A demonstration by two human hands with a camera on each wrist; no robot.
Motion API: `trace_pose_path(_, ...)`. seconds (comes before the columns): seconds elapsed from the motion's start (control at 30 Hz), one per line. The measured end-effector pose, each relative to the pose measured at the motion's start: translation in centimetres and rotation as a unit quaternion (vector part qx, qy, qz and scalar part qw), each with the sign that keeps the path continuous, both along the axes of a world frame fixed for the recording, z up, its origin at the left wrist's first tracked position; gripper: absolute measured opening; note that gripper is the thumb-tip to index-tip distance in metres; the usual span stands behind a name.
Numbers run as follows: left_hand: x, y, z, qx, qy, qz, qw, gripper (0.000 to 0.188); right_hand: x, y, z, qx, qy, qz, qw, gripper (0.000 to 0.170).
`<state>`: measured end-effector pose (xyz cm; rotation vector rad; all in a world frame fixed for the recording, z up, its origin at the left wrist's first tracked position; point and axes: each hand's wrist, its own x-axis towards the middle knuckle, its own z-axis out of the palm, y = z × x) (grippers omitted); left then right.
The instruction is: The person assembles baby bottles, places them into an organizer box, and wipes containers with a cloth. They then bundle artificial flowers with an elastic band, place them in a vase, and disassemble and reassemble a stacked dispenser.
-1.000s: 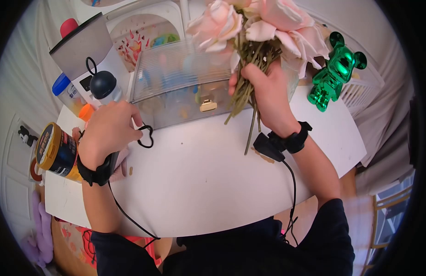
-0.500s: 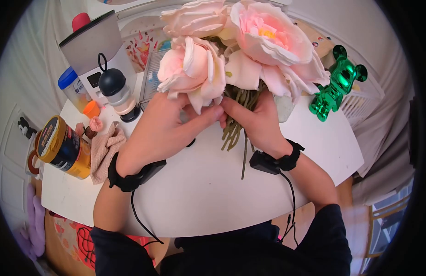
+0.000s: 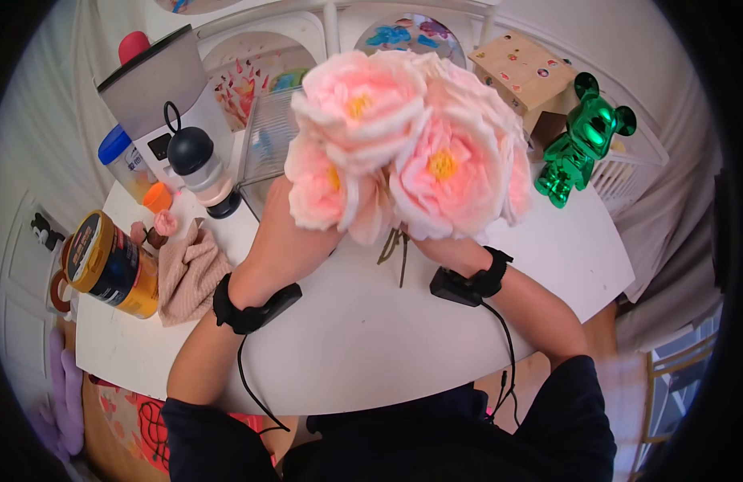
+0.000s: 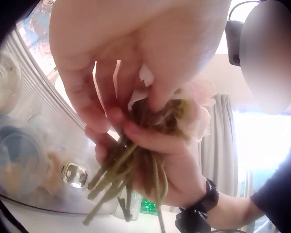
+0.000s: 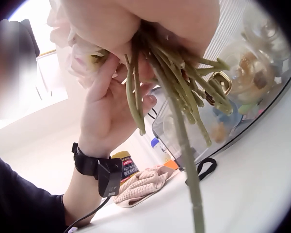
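Note:
A bunch of pink flowers (image 3: 443,165) with yellow centres is held upright over the table, hiding most of both hands in the head view. My right hand (image 4: 160,165) is curled round the green stems (image 4: 116,179) just under the blooms. Against the upper stems and petals, my left hand (image 5: 104,107) has its fingers bent loosely round the bunch from the other side. Stem ends (image 5: 184,141) hang below the hands, one much longer than the others.
Behind the flowers stands a clear box (image 3: 267,132). To the left are a dark-capped bottle (image 3: 203,173), an orange cup (image 3: 157,198), a cloth (image 3: 191,277) and a yellow tub (image 3: 114,265). A green bear figure (image 3: 580,145) and a wooden box (image 3: 522,68) are at the right.
My left hand has come from beside the bottle to the bunch. The blooms have tipped toward the head camera, and my right hand still grips the stems.

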<state>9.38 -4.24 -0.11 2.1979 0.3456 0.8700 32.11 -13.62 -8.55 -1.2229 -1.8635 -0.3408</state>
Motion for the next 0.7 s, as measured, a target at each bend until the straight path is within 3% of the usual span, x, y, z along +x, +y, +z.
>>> trace_pose_path(0.07, 0.3, -1.2, -0.1, 0.107, -0.087, 0.041, 0.990, 0.029, 0.8, 0.5, -1.9, -0.034, 0.037, -0.028, 0.998, 0.050)
trace_pose_path(0.1, 0.0, -1.6, -0.4, 0.105, -0.085, 0.040, 0.990, 0.029, 0.8, 0.4, -2.5, -0.068, 0.075, -0.053, 0.993, 0.050)
trace_pose_path(0.13, -0.4, -2.1, -0.7, 0.046, -0.093, 0.017, 0.994, 0.030, -1.5, -1.7, 0.3, -0.041, 0.262, 0.101, 0.959, 0.049)
trace_pose_path(0.17, -0.7, -2.5, -1.1, -0.012, -0.101, -0.006, 0.995, 0.031, -1.6, -1.7, 0.3, -0.042, 0.263, 0.101, 0.959, 0.049)
trace_pose_path(0.23, -1.4, -2.6, -2.3, -0.011, -0.063, -0.007, 0.998, 0.038, -1.1, -3.2, -0.2, -0.045, 0.235, 0.095, 0.966, 0.050)
trace_pose_path(0.3, -1.6, -2.6, -3.6, 0.100, -0.073, 0.019, 0.992, 0.046, -0.1, -5.0, -0.7, -0.042, 0.204, 0.093, 0.974, 0.051)
trace_pose_path(0.33, -1.9, -2.4, -4.2, 0.083, -0.042, 0.006, 0.996, 0.056, -0.2, -5.8, -1.0, -0.041, 0.190, 0.090, 0.977, 0.051)
trace_pose_path(0.47, -2.3, -3.5, -6.1, 0.046, -0.030, 0.034, 0.998, 0.057, 0.0, -6.4, -0.7, -0.048, 0.129, 0.074, 0.988, 0.053)
trace_pose_path(0.53, -3.2, -3.5, -7.3, 0.195, -0.013, 0.065, 0.979, 0.055, -0.5, -5.3, 0.0, -0.051, 0.101, 0.063, 0.992, 0.054)
trace_pose_path(0.57, -3.3, -3.8, -7.3, 0.195, -0.012, 0.064, 0.979, 0.055, -0.5, -5.7, -0.2, -0.052, 0.088, 0.058, 0.993, 0.054)
trace_pose_path(0.63, -3.8, -4.4, -6.6, 0.063, -0.015, 0.004, 0.998, 0.051, -0.5, -5.9, -0.2, -0.053, 0.065, 0.049, 0.995, 0.055)
trace_pose_path(0.7, -4.1, -4.0, -8.2, 0.109, -0.007, 0.016, 0.994, 0.048, -0.6, -6.2, -0.3, -0.055, 0.040, 0.043, 0.997, 0.056)
